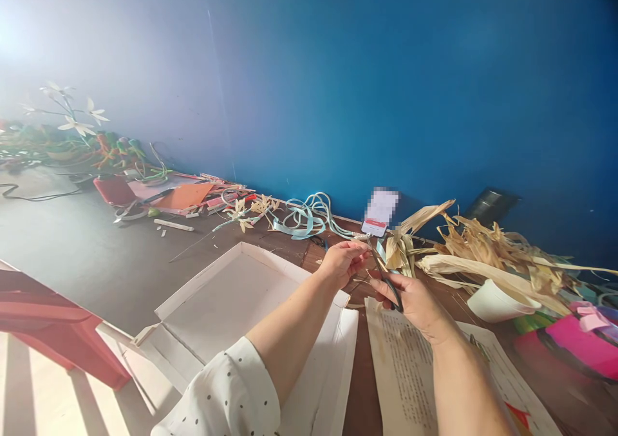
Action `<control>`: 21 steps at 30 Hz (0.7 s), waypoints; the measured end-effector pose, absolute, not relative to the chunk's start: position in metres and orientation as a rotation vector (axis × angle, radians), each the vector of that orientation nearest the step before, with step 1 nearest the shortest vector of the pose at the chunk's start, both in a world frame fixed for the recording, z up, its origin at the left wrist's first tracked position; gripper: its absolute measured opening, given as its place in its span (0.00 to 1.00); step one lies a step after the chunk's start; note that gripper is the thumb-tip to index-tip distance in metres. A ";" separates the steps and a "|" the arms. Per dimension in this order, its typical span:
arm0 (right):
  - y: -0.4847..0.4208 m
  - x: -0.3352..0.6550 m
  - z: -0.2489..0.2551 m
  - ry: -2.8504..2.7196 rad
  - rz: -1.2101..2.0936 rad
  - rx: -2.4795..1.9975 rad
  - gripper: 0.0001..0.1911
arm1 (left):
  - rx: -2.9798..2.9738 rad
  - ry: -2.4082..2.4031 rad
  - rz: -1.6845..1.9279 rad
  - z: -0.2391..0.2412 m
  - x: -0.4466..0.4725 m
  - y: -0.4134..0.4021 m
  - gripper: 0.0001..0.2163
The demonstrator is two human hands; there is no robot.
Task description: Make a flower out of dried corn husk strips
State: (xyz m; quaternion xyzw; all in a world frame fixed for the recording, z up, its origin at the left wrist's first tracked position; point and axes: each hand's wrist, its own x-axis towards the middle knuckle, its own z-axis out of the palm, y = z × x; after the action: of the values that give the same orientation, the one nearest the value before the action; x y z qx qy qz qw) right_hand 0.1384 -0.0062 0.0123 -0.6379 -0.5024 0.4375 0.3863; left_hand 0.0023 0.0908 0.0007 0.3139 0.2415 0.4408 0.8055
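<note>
In the head view my left hand (pixel 342 262) is closed in a pinch near the middle of the table. What sits between its fingertips is too small to make out. Close on its right, my right hand (pixel 410 302) grips a pair of dark-handled scissors (pixel 379 267), their blades pointing up and away toward the left fingertips. Whether the blades touch anything is not clear. Just beyond the hands lies a pale blue cord (pixel 333 220), looped together with ribbon. Dried corn husks (pixel 403 254) lie to the right of the scissors.
An opened white cardboard box (pixel 232 294) lies under my left forearm. Printed sheets (pixel 403 359) rest below my right wrist. A white cup (pixel 502 301) lies tilted by more husks (pixel 487 249). A phone (pixel 380 210) leans on the blue wall (pixel 386 88). A red stool (pixel 62 326) stands left.
</note>
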 end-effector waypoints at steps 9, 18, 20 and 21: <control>-0.005 0.141 0.012 -1.274 1.123 -1.614 0.25 | 0.648 0.529 0.931 0.002 0.002 0.090 0.10; -0.006 0.141 0.015 -1.231 1.096 -1.612 0.24 | 0.676 0.537 0.931 0.004 0.001 0.088 0.09; -0.004 0.142 0.013 -1.192 1.052 -1.637 0.24 | 0.681 0.548 0.917 0.005 0.000 0.087 0.08; -0.003 0.144 0.011 -1.178 1.010 -1.661 0.24 | 0.689 0.560 0.910 0.006 -0.001 0.087 0.08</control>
State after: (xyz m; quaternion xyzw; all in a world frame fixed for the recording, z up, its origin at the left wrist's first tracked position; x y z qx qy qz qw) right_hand 0.1435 -0.0029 0.0108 -0.6630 -0.4703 0.4029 0.4207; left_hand -0.0006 0.0872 0.0055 0.3216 0.2613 0.4248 0.8049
